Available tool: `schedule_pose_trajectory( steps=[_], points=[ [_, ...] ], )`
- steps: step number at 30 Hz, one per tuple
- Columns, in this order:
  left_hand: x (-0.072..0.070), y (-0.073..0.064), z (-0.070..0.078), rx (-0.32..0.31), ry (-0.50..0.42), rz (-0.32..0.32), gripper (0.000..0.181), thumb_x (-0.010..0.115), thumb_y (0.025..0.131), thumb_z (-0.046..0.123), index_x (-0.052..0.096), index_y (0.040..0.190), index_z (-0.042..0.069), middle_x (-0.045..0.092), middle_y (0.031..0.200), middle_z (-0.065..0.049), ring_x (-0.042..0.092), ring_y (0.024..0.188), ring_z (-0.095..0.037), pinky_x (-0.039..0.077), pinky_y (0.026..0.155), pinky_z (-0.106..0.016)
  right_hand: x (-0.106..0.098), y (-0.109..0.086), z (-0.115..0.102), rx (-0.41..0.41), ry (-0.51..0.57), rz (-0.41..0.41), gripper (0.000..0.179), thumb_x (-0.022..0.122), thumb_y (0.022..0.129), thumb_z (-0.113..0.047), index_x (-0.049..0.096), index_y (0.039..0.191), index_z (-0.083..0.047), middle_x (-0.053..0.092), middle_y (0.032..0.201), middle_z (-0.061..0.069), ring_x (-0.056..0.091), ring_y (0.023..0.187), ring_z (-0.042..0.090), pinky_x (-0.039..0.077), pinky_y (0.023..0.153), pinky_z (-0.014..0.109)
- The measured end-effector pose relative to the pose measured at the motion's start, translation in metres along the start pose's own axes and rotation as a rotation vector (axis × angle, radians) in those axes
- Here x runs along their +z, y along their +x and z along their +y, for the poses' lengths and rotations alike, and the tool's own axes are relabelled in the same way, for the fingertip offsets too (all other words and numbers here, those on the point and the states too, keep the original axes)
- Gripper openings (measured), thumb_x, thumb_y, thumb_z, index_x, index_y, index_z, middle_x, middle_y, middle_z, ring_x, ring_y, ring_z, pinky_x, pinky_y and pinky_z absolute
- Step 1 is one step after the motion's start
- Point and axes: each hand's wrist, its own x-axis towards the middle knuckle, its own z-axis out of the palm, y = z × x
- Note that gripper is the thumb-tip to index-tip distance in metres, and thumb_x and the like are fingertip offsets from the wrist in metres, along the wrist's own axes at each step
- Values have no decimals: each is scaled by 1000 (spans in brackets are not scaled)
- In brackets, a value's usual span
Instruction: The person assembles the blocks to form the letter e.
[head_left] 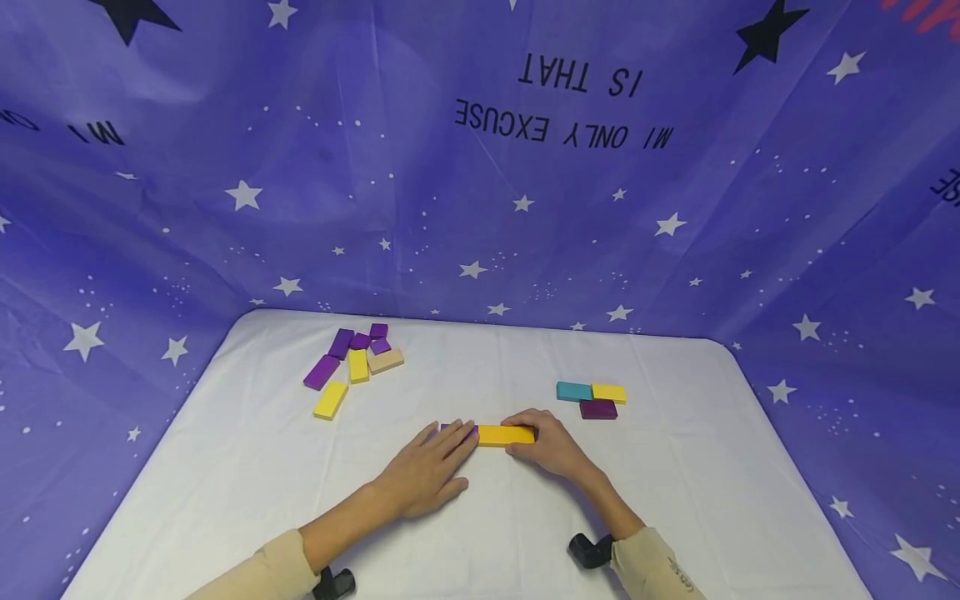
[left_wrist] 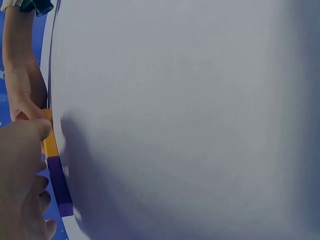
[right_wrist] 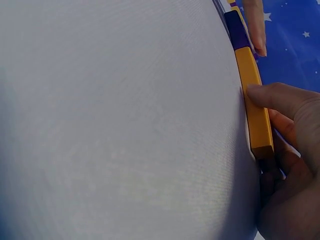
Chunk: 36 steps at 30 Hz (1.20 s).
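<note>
My left grip [head_left: 425, 473] lies with fingers outstretched over the purple block [left_wrist: 60, 185]. Right of it, end to end, the orange block [head_left: 498, 436] sits on the desk [head_left: 480, 542], its long sides pinched in my right grip [head_left: 552, 444]. I judge it light, stiff, hardly fragile, perhaps slippery; its long sides near the right end offer the best hold.

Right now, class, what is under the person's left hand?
Under the left hand, a purple block shows between the fingers, meeting an orange block. The fingers hide part of the purple block; anything beneath the palm cannot be seen.
</note>
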Motion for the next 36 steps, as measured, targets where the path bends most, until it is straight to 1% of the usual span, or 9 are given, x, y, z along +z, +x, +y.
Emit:
schedule_pose_trajectory(
  steps=[6,10,13,15,18,23,27,33,36],
  points=[
    [3,-4,2,-6,5,-24,69,46,104,46,28,157,7,22,163,-9,21,148,-25,20,118,-48,0,-1,-1,24,1,-7,33,82,83,-16,73,115,-19,67,115,-5,54,106,20,44,95,45],
    [5,-4,3,12,5,2,68,48,103,44,30,156,4,24,162,-12,24,147,-28,23,117,-49,-1,-2,-1,31,5,-21,36,82,83,-18,72,118,-19,66,116,-5,54,108,22,43,97,46],
    [5,-4,3,24,5,23,68,50,103,43,33,154,2,27,161,-14,26,146,-29,25,116,-49,-3,-4,0,31,32,-22,42,81,84,-23,69,124,-17,64,122,-3,54,115,23,40,104,48],
    [5,-4,4,23,7,25,68,50,102,44,33,154,2,27,161,-14,26,146,-29,25,116,-49,-4,-5,1,32,60,-7,46,80,85,-25,67,128,-15,63,125,-2,54,118,23,39,108,46],
    [4,-4,4,20,10,19,68,49,103,44,33,154,2,27,161,-14,26,147,-29,25,116,-49,-8,-9,4,17,104,44,46,79,87,-24,65,129,-11,63,126,2,57,117,22,41,107,42],
    [1,-3,4,16,2,10,68,49,103,43,33,154,2,27,161,-15,25,147,-30,25,116,-49,-20,-16,9,-1,141,154,33,76,89,-11,69,121,-6,68,117,7,63,104,22,51,94,36],
    [0,-3,4,18,-8,5,68,50,103,42,33,154,1,27,161,-15,25,147,-30,26,115,-50,-38,-23,16,6,117,249,28,74,89,-6,70,117,-7,70,113,7,65,102,23,53,89,35],
    [-2,-2,4,12,-19,-13,69,49,103,43,31,155,2,25,162,-14,24,147,-29,24,116,-49,-69,-36,40,49,47,387,27,76,87,-3,71,114,-2,67,112,14,62,104,30,51,85,24],
    [-1,-2,4,1,-21,-32,69,48,103,44,29,156,3,23,162,-13,22,148,-28,22,117,-48,-82,-42,53,101,14,429,30,76,87,-3,69,116,0,63,119,18,60,109,36,53,87,31]
  ],
)
